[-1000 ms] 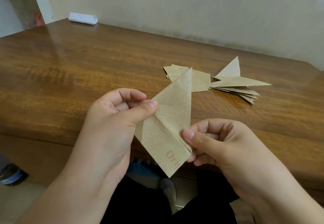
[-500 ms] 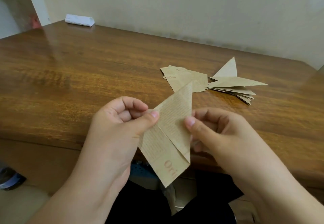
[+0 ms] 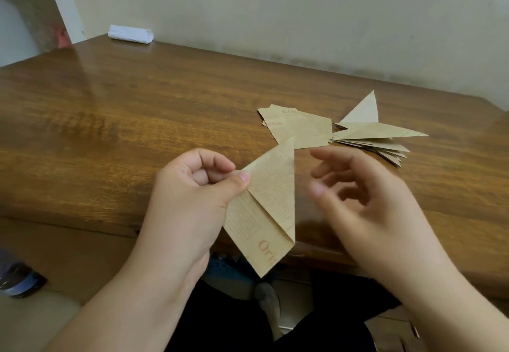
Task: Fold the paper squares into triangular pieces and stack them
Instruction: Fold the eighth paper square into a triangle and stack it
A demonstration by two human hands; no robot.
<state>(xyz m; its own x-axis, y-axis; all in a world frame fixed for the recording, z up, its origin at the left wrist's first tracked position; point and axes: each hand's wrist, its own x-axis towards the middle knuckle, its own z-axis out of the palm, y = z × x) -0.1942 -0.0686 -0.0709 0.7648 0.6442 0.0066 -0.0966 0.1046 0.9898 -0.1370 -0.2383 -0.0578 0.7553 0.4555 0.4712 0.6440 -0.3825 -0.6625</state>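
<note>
With only the left hand pinching the half-folded paper piece above the bench's near edge and the right hand loosely open, holding nothing, the uncreased flap could spring open.

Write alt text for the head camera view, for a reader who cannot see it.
A person's left hand pinches a half-folded piece of printed brown paper above the near edge of a wooden table, while the right hand hovers beside it, fingers loose, holding nothing. Farther back lie flat paper squares and, to their right, a stack of folded triangles.
</note>
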